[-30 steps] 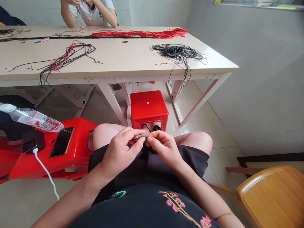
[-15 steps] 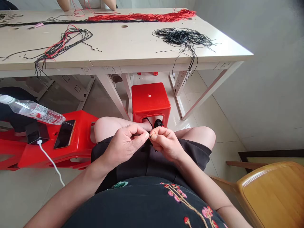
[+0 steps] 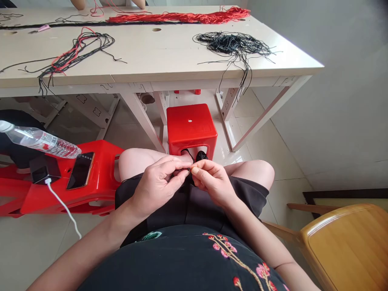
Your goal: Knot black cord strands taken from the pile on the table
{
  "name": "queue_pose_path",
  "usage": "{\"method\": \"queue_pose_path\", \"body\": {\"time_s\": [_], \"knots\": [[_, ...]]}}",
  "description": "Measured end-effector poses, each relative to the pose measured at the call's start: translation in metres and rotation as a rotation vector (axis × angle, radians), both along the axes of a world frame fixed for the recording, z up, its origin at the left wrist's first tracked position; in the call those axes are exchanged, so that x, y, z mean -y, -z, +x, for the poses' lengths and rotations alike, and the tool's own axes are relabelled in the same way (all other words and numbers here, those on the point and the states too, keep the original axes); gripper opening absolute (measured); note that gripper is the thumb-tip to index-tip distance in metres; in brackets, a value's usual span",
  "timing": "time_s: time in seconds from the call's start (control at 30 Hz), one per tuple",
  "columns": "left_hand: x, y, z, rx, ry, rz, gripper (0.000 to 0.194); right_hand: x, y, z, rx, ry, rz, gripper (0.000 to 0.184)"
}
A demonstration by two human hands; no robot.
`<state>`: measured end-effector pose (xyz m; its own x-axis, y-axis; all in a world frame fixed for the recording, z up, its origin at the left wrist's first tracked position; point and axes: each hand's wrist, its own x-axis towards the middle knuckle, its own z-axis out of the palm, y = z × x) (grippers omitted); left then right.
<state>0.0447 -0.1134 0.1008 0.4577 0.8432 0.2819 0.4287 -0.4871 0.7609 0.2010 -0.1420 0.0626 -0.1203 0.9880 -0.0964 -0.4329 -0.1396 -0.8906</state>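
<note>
The left hand (image 3: 159, 182) has just straightened its forefinger over the dark cord (image 3: 188, 169), pinched between it and the right hand (image 3: 214, 182) at the red stool's (image 3: 197, 130) six o'clock, apparently steadying the work.

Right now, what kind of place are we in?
Maybe a small craft workroom: red cord and black cord lie heaped on a long table, and the left hand and right hand pinch a small dark thing.
</note>
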Motion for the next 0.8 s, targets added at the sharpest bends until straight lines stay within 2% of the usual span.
{"method": "queue_pose_path", "body": {"time_s": [0.2, 0.4, 0.53, 0.7, 0.8], "knots": [[-0.0006, -0.0018, -0.0009, -0.032, -0.053, 0.073, 0.011, 0.0000, -0.0070, -0.0028, 0.086, 0.079, 0.073, 0.024], [-0.0003, -0.0051, -0.0007, -0.050, -0.025, -0.065, 0.016, 0.0003, -0.0081, -0.0043, 0.099, 0.147, 0.138, 0.027], [-0.0019, -0.0091, -0.0007, -0.014, 0.012, -0.193, 0.011, 0.0002, -0.0072, -0.0033, 0.126, 0.141, 0.150, 0.029], [-0.0009, -0.0051, 0.0000, 0.042, -0.020, -0.209, 0.009, -0.0007, -0.0066, -0.0038, 0.102, 0.087, 0.199, 0.030], [0.0004, -0.0037, 0.0024, 0.080, -0.020, -0.220, 0.009, -0.0018, -0.0045, -0.0049, 0.033, 0.102, 0.193, 0.026]]}}
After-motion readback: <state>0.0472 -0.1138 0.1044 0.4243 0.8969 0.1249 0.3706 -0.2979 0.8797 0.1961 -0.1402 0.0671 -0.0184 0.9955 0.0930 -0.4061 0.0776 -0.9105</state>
